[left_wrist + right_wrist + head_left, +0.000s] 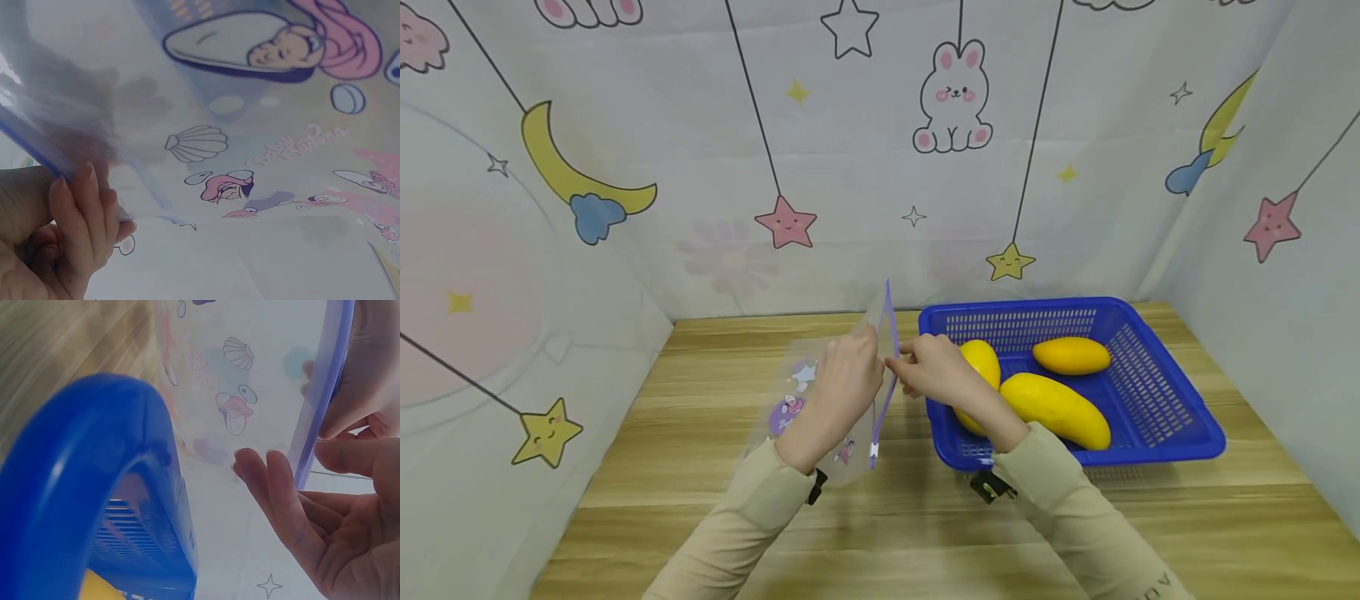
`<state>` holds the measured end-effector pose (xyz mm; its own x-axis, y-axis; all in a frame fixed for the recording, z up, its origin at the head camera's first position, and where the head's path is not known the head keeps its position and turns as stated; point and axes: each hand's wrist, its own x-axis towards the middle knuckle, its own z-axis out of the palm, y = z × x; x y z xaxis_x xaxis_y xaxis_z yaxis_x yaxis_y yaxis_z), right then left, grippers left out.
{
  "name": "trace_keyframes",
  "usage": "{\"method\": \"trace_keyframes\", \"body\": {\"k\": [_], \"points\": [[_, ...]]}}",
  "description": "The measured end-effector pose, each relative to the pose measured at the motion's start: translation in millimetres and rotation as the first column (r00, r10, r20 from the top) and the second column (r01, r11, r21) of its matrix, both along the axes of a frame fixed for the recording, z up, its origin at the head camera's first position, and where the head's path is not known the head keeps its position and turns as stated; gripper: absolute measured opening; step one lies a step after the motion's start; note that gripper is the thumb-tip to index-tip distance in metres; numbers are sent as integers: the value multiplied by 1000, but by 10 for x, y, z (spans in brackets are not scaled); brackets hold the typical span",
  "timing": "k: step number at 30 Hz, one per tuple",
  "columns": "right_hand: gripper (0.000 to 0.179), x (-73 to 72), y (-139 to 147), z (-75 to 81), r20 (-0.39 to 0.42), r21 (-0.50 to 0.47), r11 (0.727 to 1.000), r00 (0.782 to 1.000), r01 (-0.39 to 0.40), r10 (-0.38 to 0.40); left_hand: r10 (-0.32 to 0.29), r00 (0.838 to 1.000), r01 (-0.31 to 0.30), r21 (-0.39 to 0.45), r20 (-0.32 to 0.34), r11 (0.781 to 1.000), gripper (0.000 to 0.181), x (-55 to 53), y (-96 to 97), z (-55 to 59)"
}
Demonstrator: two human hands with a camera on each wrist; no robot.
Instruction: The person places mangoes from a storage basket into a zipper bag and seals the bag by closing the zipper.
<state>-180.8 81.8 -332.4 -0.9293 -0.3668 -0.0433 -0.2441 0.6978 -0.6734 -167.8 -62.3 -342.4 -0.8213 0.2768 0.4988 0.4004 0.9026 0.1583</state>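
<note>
A clear zip bag (786, 400) printed with cartoon figures stands tilted over the table, its purple zip edge (885, 417) facing right. Near the lower end of that edge sits a small white slider (874, 450). My left hand (847, 375) pinches the bag by the zip edge, fingers curled. From the other side my right hand (942, 367) pinches the same edge between thumb and fingers; in the right wrist view its fingers (284, 494) lie along the clear film. Through the film, the bag shows no contents that I can make out.
To the right stands a blue plastic basket (1180, 408) with slotted walls, close beside my right hand. Several yellow mangoes (1056, 408) lie in it. A wooden tabletop (700, 467) runs beneath, and a printed white curtain (865, 150) encloses the back and sides.
</note>
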Motion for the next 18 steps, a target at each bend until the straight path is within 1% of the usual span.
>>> {"method": "trace_keyframes", "body": {"k": [5, 12, 18], "points": [[23, 6, -10, 16, 38, -32, 999, 999, 27, -26, 14, 1000, -14, -16, 9, 1000, 20, 16, 10, 41], [19, 7, 18, 5, 19, -32, 999, 1000, 16, -16, 36, 999, -36, -7, 13, 999, 24, 37, 8, 96], [18, 0, 48, -16, 24, -24, 999, 999, 22, -21, 47, 999, -47, -4, 25, 999, 23, 58, -9, 149]]}}
